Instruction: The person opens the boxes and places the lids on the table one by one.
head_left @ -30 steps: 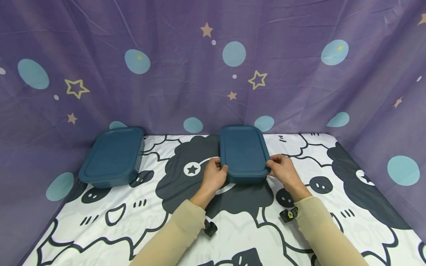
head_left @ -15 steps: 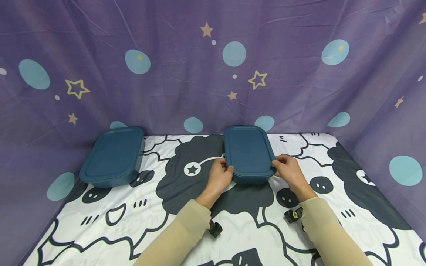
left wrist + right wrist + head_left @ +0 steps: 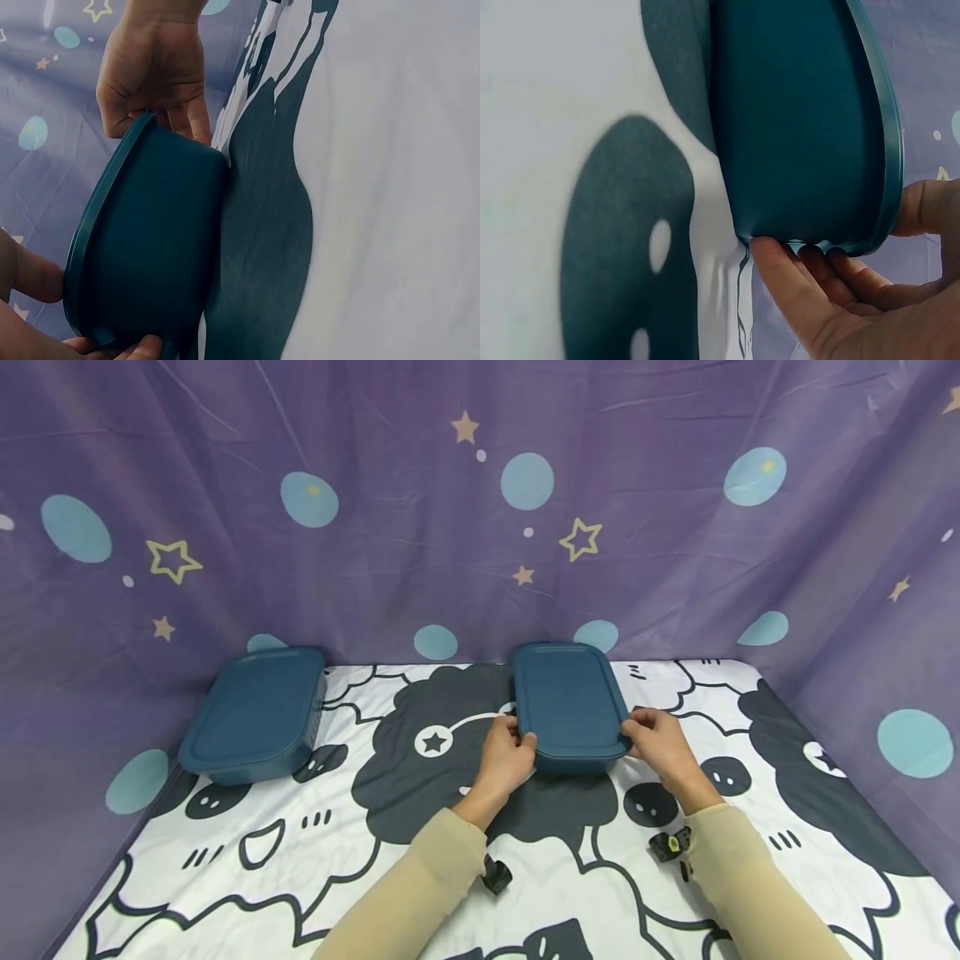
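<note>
A dark blue lidded storage box (image 3: 573, 697) rests at the back middle of the table, its lid on. At its near left corner my left hand (image 3: 504, 760) grips it, thumb on the lid's rim and fingers along the side wall. My right hand (image 3: 663, 747) grips the near right corner in the same way. In the left wrist view the box's end wall (image 3: 150, 232) shows between both hands. The right wrist view has the fingertips (image 3: 772, 259) under the lid's edge against the box wall, low down near the cloth. What the box contains is hidden.
A second dark blue lidded box (image 3: 258, 714) stands at the back left against the curtain. A white cloth (image 3: 300, 877) with black cartoon figures covers the table. A purple curtain (image 3: 420, 568) with stars and dots encloses the back and sides.
Both hands have moved to the right, and the box they hold has slid right along the cloth with them. The second box has stayed in place.
</note>
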A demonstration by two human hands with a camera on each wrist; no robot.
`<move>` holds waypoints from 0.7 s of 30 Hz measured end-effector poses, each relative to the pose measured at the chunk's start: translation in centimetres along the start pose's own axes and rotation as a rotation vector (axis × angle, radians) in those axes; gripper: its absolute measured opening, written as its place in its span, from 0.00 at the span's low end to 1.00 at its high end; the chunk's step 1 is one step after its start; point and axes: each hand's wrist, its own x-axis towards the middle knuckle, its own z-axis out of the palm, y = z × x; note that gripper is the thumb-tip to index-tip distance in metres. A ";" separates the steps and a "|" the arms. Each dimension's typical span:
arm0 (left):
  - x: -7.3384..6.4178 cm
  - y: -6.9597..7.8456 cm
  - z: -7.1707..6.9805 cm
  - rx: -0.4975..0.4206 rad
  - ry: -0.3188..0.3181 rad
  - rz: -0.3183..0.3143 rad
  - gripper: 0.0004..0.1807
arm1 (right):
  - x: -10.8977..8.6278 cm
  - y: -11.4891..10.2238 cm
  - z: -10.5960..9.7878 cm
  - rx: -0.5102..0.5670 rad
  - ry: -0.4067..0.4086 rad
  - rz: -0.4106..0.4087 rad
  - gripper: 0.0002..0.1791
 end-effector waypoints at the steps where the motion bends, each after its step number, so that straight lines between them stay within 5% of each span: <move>1: 0.0 0.1 0.1 0.003 0.004 0.002 0.16 | 0.0 0.0 -0.1 -0.003 0.003 0.001 0.22; 21: -0.3 0.6 1.4 -0.028 0.021 0.024 0.15 | -0.2 0.3 -1.2 -0.017 0.030 0.005 0.24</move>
